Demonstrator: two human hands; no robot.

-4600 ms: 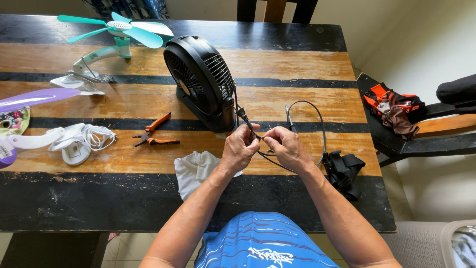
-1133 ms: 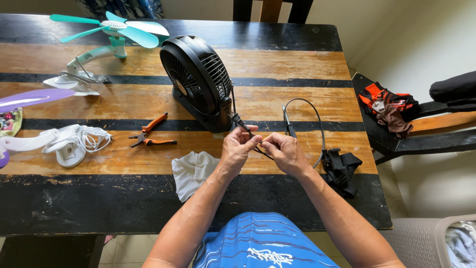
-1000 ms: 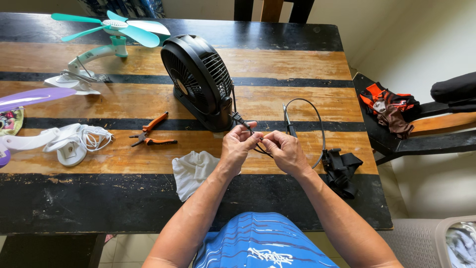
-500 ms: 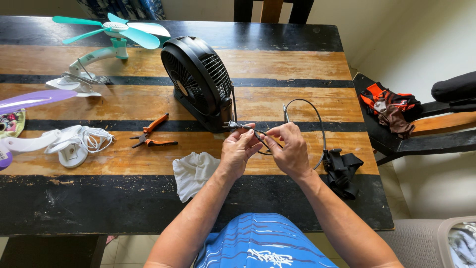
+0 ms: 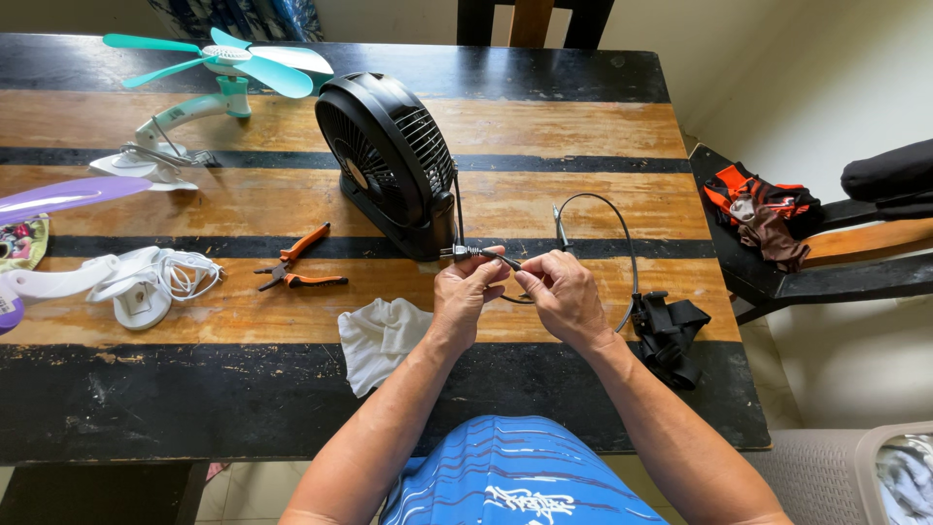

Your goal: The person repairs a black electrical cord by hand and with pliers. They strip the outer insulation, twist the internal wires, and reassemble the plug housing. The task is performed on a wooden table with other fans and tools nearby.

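— What are my hands on right now?

— My left hand (image 5: 468, 295) pinches the thin black power cord (image 5: 483, 255) of the black round desk fan (image 5: 394, 160) between thumb and fingertips, just where it leaves the fan's base. My right hand (image 5: 562, 294) is curled, fingers pressed together on the same cord just beside the left; I cannot tell exactly what sits under its fingertips.

— Where does the cord run from there?

— Beyond my right hand it loops up and round, then drops to a black strap bundle (image 5: 669, 335) lying just outside that hand on the striped wooden desk (image 5: 583, 126).

— Which step do you judge this to be?

— Working the cord's end near the fan, I think: holding it taut between both hands, perhaps baring or joining a wire.

— What does the next move call for?

— A steady left pinch while the right does the fine work. The orange-handled pliers (image 5: 296, 262) lie well off to the left of my left hand, and the crumpled white cloth (image 5: 379, 335) lies just below it, both within reach if needed.
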